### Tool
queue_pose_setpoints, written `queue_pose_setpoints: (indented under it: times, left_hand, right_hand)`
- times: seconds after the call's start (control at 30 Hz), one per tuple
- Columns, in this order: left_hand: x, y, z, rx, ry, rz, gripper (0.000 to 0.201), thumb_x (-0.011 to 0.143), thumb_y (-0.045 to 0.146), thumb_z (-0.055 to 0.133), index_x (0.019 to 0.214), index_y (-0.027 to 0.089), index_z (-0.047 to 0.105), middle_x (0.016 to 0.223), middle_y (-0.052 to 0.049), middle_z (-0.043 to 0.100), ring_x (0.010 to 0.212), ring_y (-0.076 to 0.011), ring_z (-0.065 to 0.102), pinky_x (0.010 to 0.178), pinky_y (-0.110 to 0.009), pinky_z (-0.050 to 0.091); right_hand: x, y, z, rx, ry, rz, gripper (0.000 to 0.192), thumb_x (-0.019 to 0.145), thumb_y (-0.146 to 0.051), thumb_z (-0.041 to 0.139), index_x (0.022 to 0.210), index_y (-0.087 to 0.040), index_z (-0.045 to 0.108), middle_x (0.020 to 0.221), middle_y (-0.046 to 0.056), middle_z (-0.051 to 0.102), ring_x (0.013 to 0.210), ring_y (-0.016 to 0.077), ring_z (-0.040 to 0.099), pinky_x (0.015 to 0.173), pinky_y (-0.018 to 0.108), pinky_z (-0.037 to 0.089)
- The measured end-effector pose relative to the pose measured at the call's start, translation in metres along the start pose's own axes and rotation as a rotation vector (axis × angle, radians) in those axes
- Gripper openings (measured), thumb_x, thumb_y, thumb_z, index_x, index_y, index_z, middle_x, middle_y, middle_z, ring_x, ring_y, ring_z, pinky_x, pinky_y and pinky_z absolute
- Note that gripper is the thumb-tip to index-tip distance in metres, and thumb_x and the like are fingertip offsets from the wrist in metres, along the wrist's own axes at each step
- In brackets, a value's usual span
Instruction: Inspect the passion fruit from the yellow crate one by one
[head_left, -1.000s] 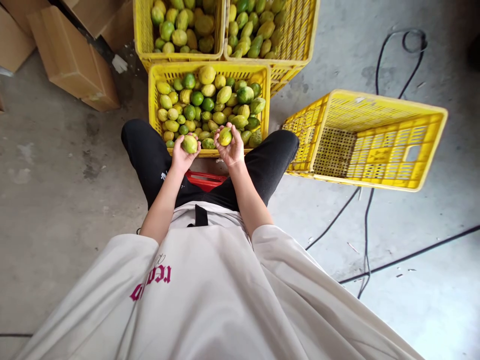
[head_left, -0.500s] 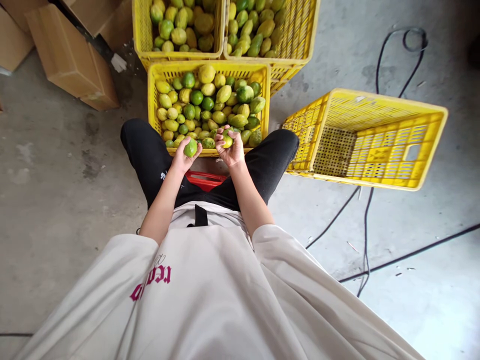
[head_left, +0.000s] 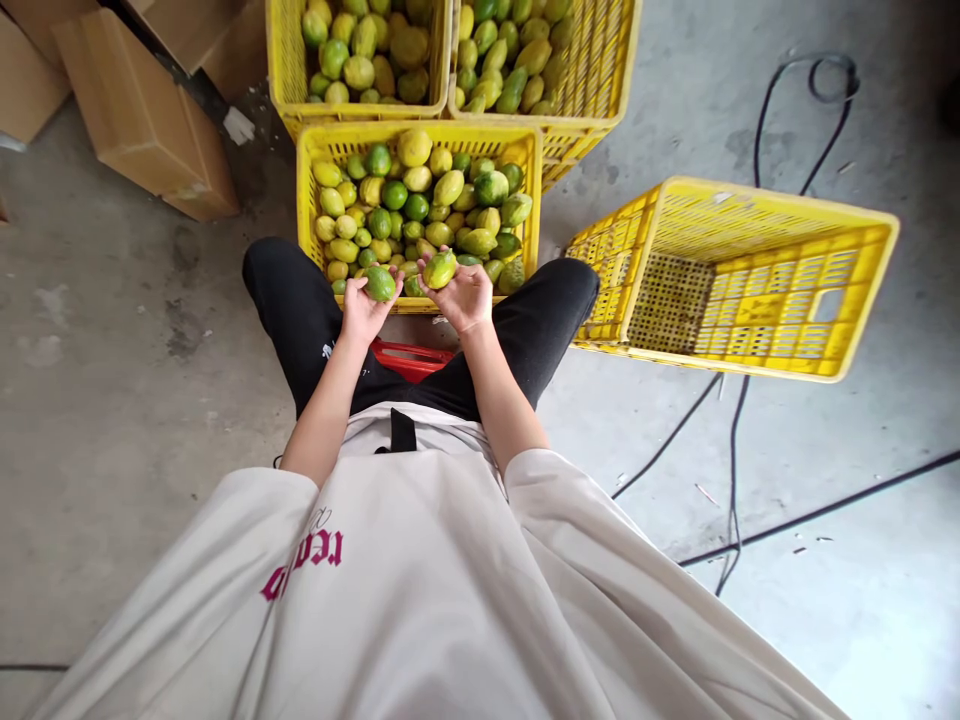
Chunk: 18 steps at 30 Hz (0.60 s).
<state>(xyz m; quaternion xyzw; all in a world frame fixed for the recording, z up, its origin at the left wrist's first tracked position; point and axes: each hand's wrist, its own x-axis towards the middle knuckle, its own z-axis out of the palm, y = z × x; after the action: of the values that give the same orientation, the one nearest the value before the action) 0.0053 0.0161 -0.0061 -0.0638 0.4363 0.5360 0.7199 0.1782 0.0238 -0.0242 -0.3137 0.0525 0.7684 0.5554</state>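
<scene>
My left hand (head_left: 363,312), palm up, holds a green lemon (head_left: 380,284) with its fingers curled round the sides. In my right hand (head_left: 466,298) rests a yellow-green lemon (head_left: 439,268), lying across the fingers with the palm turned up. Both hands are above the near rim of a yellow plastic crate (head_left: 306,190), side by side and apart from each other. That crate is filled with green and yellow lemons (head_left: 448,188) of mixed sizes. The undersides of the two held fruits are hidden by my fingers.
Two more yellow crates (head_left: 592,60) with fruit stand behind. A tilted yellow crate (head_left: 757,285) lies to the right, its inside showing bare. Cardboard boxes (head_left: 135,110) are at the upper left. Black cables (head_left: 731,480) run over the floor. Something red (head_left: 412,358) lies between my legs.
My right hand has opened out and turned palm up, so its lemon shows more fully and sits further left. The lemon in my left hand has turned and shifted slightly upward.
</scene>
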Motion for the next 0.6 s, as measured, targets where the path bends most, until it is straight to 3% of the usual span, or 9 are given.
queue_pose_setpoints:
  times: [0.1, 0.27, 0.33, 0.47, 0.6]
  left_hand:
    - [0.001, -0.002, -0.001, 0.055, 0.004, -0.007, 0.025, 0.108, 0.020, 0.045, 0.098, 0.020, 0.067, 0.102, -0.007, 0.079, 0.126, -0.0195, 0.075, 0.107, -0.030, 0.061]
    - [0.001, -0.005, -0.002, 0.117, 0.059, -0.042, 0.023, 0.106, 0.017, 0.056, 0.085, 0.021, 0.063, 0.075, 0.001, 0.072, 0.089, -0.0125, 0.081, 0.092, -0.022, 0.064]
    - [0.001, -0.006, -0.002, 0.113, 0.082, -0.054, 0.023, 0.104, 0.014, 0.057, 0.083, 0.021, 0.061, 0.075, 0.002, 0.072, 0.085, -0.0114, 0.080, 0.090, -0.021, 0.063]
    - [0.002, -0.003, 0.000, 0.101, 0.085, -0.048, 0.024, 0.107, 0.016, 0.053, 0.086, 0.021, 0.064, 0.083, 0.000, 0.076, 0.091, -0.0107, 0.080, 0.093, -0.020, 0.062]
    - [0.000, 0.000, 0.001, 0.059, 0.003, -0.021, 0.036, 0.113, 0.032, 0.042, 0.093, 0.019, 0.069, 0.088, -0.004, 0.077, 0.106, -0.0154, 0.080, 0.097, -0.025, 0.065]
  right_hand:
    - [0.002, 0.005, 0.002, -0.044, 0.020, 0.011, 0.014, 0.103, -0.030, 0.057, 0.113, -0.028, 0.068, 0.099, 0.000, 0.080, 0.104, 0.0214, 0.078, 0.094, 0.043, 0.070]
    - [0.007, 0.012, -0.001, -0.051, 0.061, 0.108, 0.003, 0.103, -0.025, 0.064, 0.102, -0.027, 0.066, 0.079, -0.005, 0.072, 0.074, 0.0115, 0.071, 0.069, 0.018, 0.066]
    - [0.008, 0.013, -0.001, -0.048, 0.089, 0.145, 0.009, 0.098, -0.018, 0.069, 0.097, -0.026, 0.064, 0.079, -0.005, 0.072, 0.070, 0.0100, 0.069, 0.061, 0.014, 0.062]
    - [0.007, 0.014, 0.003, -0.026, 0.124, 0.123, 0.012, 0.098, -0.013, 0.064, 0.095, -0.025, 0.063, 0.078, -0.005, 0.071, 0.066, 0.0096, 0.068, 0.058, 0.014, 0.060]
    - [0.003, 0.011, 0.007, 0.023, 0.121, 0.051, 0.016, 0.106, -0.027, 0.052, 0.100, -0.024, 0.066, 0.088, 0.001, 0.076, 0.087, 0.0166, 0.076, 0.078, 0.027, 0.069]
